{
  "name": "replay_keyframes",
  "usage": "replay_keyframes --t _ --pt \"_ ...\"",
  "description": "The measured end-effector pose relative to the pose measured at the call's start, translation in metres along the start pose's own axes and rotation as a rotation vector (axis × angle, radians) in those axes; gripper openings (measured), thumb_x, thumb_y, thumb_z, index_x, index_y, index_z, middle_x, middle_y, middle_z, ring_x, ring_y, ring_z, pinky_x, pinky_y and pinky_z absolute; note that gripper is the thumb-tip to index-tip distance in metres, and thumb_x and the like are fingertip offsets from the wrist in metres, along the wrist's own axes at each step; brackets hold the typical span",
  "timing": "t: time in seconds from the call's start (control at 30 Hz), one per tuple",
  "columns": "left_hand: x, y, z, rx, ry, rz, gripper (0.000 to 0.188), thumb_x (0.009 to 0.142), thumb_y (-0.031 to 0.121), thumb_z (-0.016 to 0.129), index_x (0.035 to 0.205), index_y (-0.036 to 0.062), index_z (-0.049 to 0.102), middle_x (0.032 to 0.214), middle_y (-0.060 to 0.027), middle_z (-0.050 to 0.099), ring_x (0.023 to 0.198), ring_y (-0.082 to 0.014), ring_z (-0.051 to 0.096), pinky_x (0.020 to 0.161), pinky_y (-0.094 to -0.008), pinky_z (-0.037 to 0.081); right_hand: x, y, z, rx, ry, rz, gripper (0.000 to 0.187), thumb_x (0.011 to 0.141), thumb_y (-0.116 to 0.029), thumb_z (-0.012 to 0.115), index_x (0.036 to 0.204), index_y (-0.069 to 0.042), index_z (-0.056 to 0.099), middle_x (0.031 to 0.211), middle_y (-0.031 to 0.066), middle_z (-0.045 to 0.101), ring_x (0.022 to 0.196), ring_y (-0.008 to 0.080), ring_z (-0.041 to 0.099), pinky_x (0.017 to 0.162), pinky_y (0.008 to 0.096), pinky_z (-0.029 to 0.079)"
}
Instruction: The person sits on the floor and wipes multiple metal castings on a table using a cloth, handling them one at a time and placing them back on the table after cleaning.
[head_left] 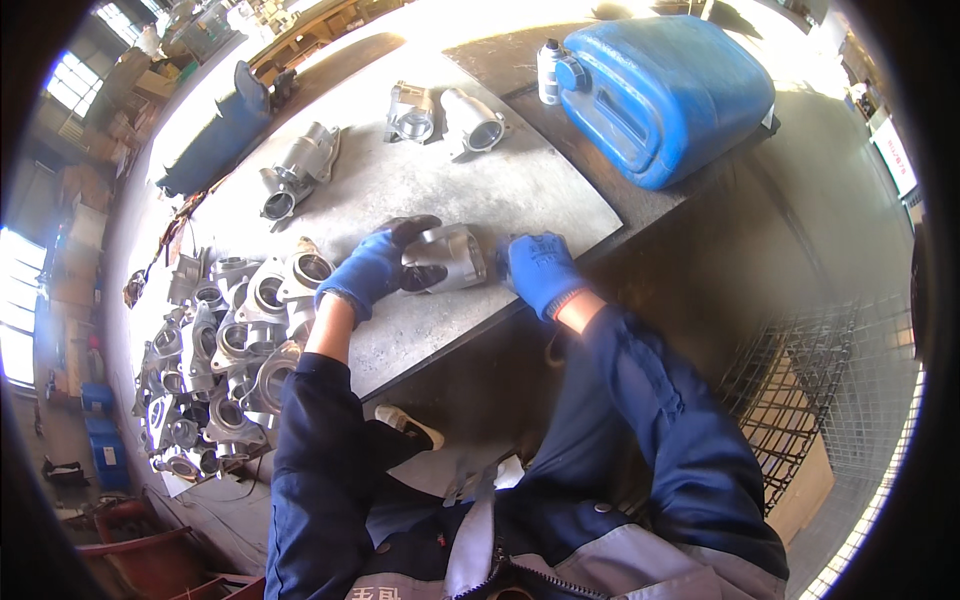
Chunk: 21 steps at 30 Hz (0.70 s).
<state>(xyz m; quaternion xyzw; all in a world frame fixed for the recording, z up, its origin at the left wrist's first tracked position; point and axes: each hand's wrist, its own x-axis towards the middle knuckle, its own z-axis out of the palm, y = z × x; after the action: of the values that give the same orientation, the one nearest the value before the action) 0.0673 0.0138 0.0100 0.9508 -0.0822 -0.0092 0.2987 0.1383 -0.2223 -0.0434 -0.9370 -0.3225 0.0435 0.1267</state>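
A silver cast-metal housing [455, 258] lies on its side near the front edge of the metal-topped table [545, 185]. My left hand [368, 268], in a blue glove with dark fingers, grips its left end, thumb and fingers wrapped around the body. Just off the housing's right end is my right hand [543, 268], in the same kind of glove. Its fingers are curled in; whatever they hold is hidden from this view. Farther back on the tabletop stand two silver castings [410, 113] side by side, and another flanged casting [303, 165] rests to the left.
Many similar castings [235, 340] crowd the table's left end. A large blue jerrycan [670, 100] and a small white bottle [548, 72] stand at the back right. A blue container [215, 135] is at the far left. Wire mesh [790, 390] stands at lower right.
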Motion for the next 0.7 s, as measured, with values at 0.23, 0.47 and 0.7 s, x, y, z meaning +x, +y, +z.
replay_keyframes --t 0.23,0.47,0.7 --pt "0.007 -0.002 0.015 0.21 -0.018 -0.086 0.078 0.059 0.019 0.09 0.129 0.0155 0.055 0.103 -0.013 0.065 0.092 -0.0307 0.064 0.084 -0.0383 0.051 0.033 -0.018 -0.036 -0.309 -0.205 -0.1 0.025 0.093 -0.013 0.047 0.108 -0.018 0.066 0.103 0.0065 0.072 0.095 0.0245 0.07 0.085 0.0404 0.048" --pt "0.007 -0.01 0.025 0.19 0.029 -0.119 0.076 0.057 0.018 0.092 0.124 0.0139 0.056 0.102 -0.0134 0.064 0.097 -0.0328 0.063 0.086 -0.0394 0.051 0.021 -0.011 -0.027 -0.194 -0.158 -0.154 0.021 0.09 -0.018 0.053 0.094 -0.011 0.072 0.091 0.0127 0.072 0.086 0.0297 0.071 0.072 0.044 0.055" --pt "0.003 -0.012 0.024 0.162 0.052 -0.089 0.073 0.057 0.017 0.091 0.123 0.0138 0.058 0.104 -0.0136 0.064 0.098 -0.0328 0.063 0.085 -0.0392 0.051 -0.001 -0.017 -0.027 -0.006 -0.272 -0.099 0.018 0.087 -0.018 0.057 0.098 -0.009 0.068 0.09 0.0183 0.069 0.086 0.0364 0.068 0.078 0.0459 0.053"
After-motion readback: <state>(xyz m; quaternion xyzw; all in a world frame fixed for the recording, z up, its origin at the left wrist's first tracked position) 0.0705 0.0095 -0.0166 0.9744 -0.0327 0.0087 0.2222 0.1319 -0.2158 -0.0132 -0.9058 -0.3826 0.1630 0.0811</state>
